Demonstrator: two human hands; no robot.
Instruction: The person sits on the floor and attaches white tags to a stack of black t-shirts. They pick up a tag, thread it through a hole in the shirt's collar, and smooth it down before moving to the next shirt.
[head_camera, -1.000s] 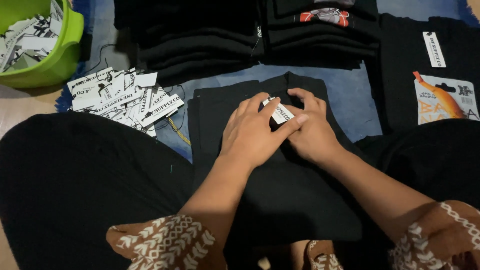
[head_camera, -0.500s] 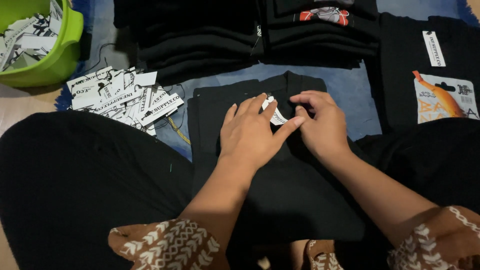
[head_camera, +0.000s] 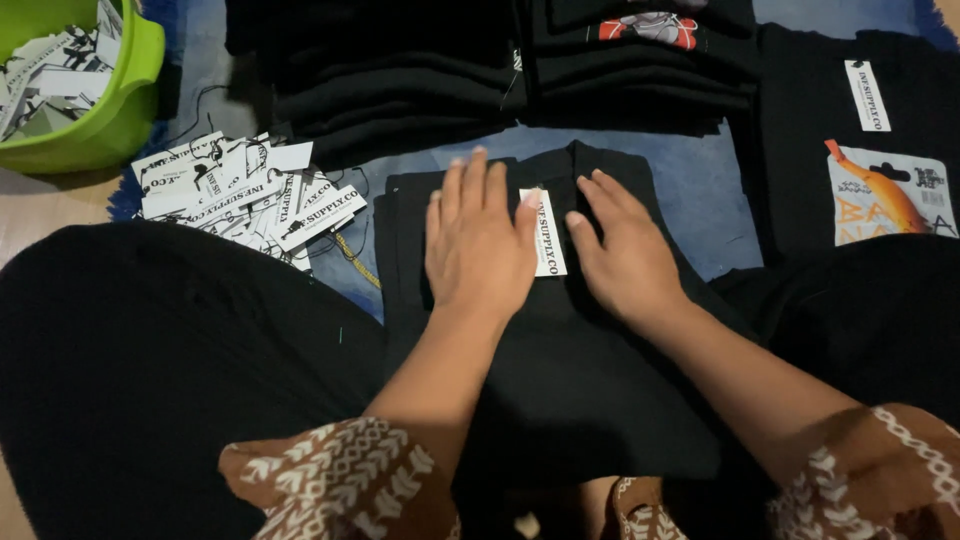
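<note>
Two hands are pressing flat on a folded black garment (head_camera: 560, 400) lying at the centre of the view. Left hand (head_camera: 478, 245) is resting palm down with its fingers spread and pointing to 12 o'clock, gripping nothing. Right hand (head_camera: 625, 255) is lying flat just beside it at 3 o'clock, fingers angled towards 11 o'clock, likewise open and clamped on nothing. Between the two hands a narrow white tag (head_camera: 547, 232) is lying upright on the garment, the left hand's fingertip touching its top edge and the right thumb sitting just beside its other side.

At 10 o'clock of the hands a loose heap of white paper tags (head_camera: 245, 190) is sprawling on the blue cloth (head_camera: 690, 190). Further out at 10 o'clock a green tub (head_camera: 105, 125) is holding more tags. At 12 o'clock stacks of folded black garments (head_camera: 400, 90) are sitting side by side. At 2 o'clock another black shirt (head_camera: 800, 170) is lying flat, carrying a white tag and an orange printed card (head_camera: 885, 195). Patterned brown sleeves (head_camera: 340, 475) are showing at 6 o'clock.
</note>
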